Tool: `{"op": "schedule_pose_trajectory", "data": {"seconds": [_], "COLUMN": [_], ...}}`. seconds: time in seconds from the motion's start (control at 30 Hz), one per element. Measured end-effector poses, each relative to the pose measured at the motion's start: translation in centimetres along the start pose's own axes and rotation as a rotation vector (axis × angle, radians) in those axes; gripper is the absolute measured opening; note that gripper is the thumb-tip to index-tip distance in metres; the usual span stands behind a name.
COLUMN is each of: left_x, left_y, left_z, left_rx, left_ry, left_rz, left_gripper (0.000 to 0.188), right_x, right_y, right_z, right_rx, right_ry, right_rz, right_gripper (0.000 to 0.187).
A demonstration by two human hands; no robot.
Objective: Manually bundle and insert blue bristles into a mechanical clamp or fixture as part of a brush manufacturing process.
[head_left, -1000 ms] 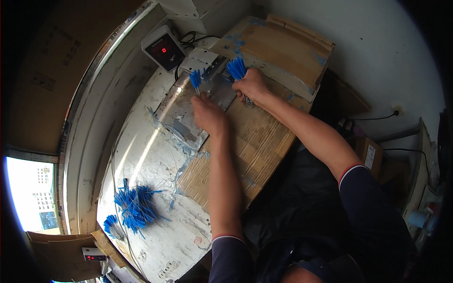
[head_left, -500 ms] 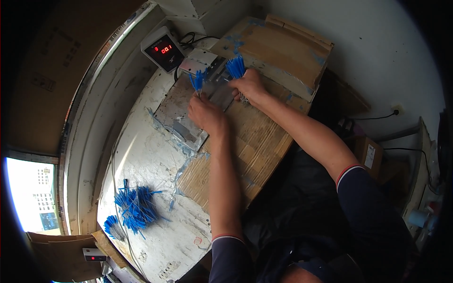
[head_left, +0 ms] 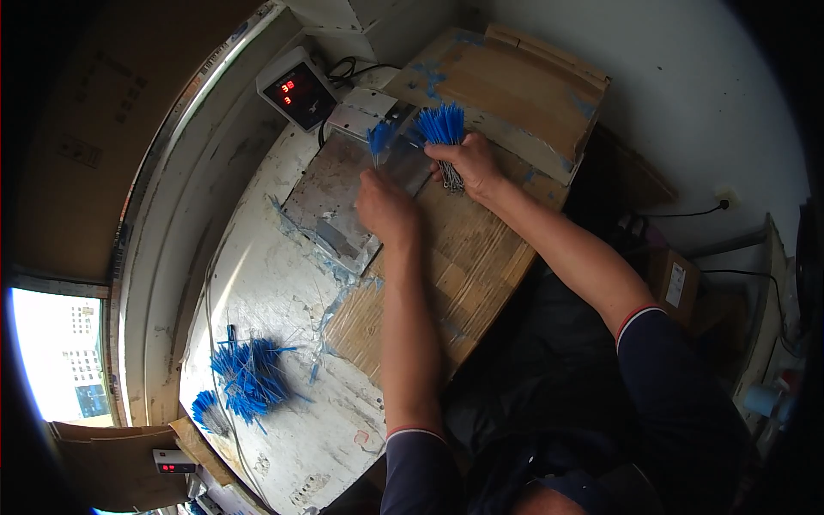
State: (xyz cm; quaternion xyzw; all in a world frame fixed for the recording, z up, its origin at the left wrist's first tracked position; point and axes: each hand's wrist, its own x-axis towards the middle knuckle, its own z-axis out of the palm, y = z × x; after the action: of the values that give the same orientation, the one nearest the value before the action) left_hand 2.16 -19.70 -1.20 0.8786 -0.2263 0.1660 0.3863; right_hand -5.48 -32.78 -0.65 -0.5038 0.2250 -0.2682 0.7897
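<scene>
My right hand (head_left: 470,165) is closed round a thick bundle of small wire brushes (head_left: 442,125), their blue bristle ends up and bare wire stems hanging below the fist. To its left, my left hand (head_left: 382,204) pinches a much smaller bunch of the same brushes (head_left: 378,139), also blue end up. Both hands are over a scuffed metal plate (head_left: 318,193) at the far side of the bench. Part of the thick bundle is hidden by my right fingers.
A loose heap of blue brushes (head_left: 251,373) lies at the left on the white bench top (head_left: 330,438), with a smaller bunch (head_left: 206,412) beside it. A display with red digits (head_left: 298,93) stands behind the plate. At the back right is a taped cardboard box (head_left: 515,90).
My left hand has shifted right with its small bunch. My right hand has moved slightly right, its bundle now more in sight. The red digits on the display have changed.
</scene>
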Motion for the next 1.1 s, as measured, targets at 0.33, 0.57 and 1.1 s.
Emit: {"op": "schedule_pose_trajectory", "data": {"seconds": [0.33,0.57,1.1], "left_x": [-0.4,-0.5,0.2], "left_y": [-0.4,-0.2,-0.8], "left_z": [0.3,0.3,0.3], "left_rx": [0.119,0.086,-0.065], "left_ry": [-0.009,0.037,0.077], "left_rz": [0.206,0.049,-0.085], "left_gripper": [0.012,0.005,0.017], "right_x": [-0.5,-0.6,1.2], "right_y": [0.0,0.0,0.6], "right_z": [-0.3,-0.3,1.4], "right_rx": [-0.044,-0.110,-0.276], "right_ry": [-0.034,-0.028,0.081], "right_rz": [-0.048,-0.015,-0.023], "right_gripper": [0.012,0.013,0.010]}}
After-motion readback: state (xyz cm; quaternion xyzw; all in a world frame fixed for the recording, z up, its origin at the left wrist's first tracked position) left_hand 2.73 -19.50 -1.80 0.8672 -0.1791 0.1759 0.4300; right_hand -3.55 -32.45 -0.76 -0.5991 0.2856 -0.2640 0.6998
